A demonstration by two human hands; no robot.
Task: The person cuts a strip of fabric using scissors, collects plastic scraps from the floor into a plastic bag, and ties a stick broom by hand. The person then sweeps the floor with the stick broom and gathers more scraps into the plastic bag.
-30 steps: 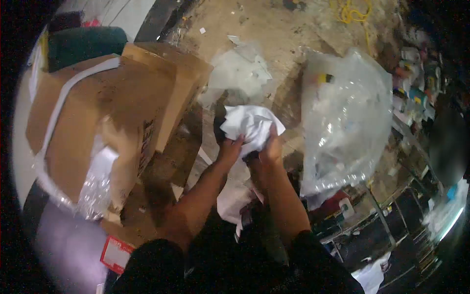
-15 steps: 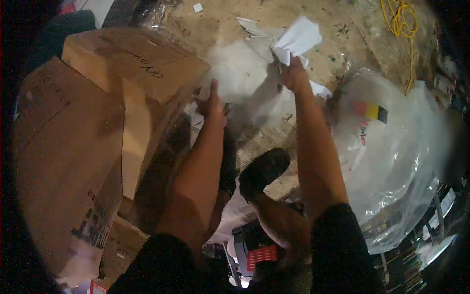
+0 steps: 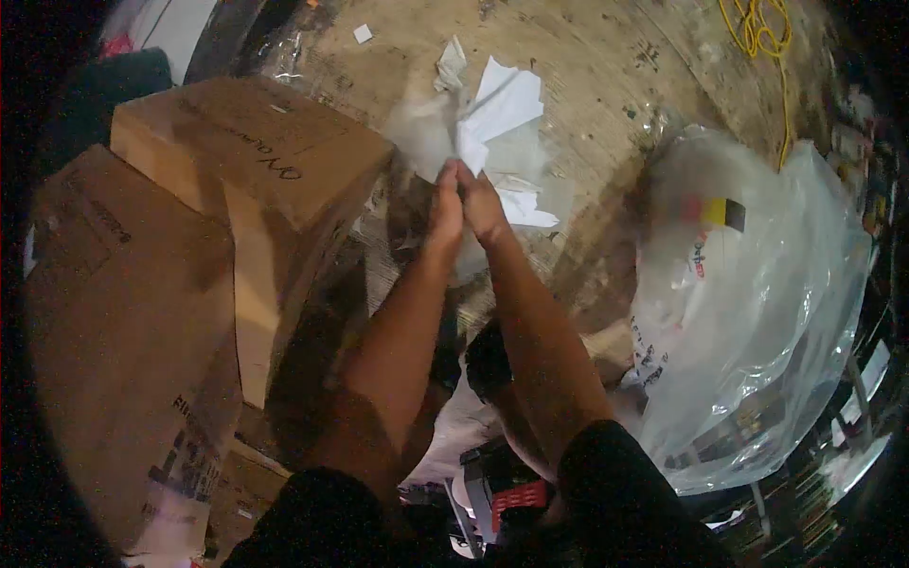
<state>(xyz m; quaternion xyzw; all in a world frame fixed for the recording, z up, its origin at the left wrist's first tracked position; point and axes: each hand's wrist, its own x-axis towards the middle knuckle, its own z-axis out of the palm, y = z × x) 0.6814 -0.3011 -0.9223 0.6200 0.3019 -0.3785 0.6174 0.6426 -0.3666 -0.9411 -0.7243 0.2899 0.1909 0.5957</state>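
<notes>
A white crumpled sheet [image 3: 502,102] sticks up from my two hands, which are close together at the centre. My right hand [image 3: 482,206] is closed on its lower end. Beside it, my left hand [image 3: 445,204] has its fingers pressed together against the right fingers and the sheet's edge; whether it grips the sheet is hard to tell. Under and behind the hands, a cloudy translucent plastic piece [image 3: 421,137] and another white scrap [image 3: 528,206] lie on the floor.
Large cardboard boxes [image 3: 133,331] stand at the left. A big clear plastic bag [image 3: 757,331] with white contents is at the right. A yellow cord [image 3: 784,104] lies on the stained floor at the upper right. My shoe [image 3: 485,364] shows below my hands.
My right hand has moved left and down with the white sheet, from the upper right to the centre. My left hand has moved right to meet it, its fingers now together.
</notes>
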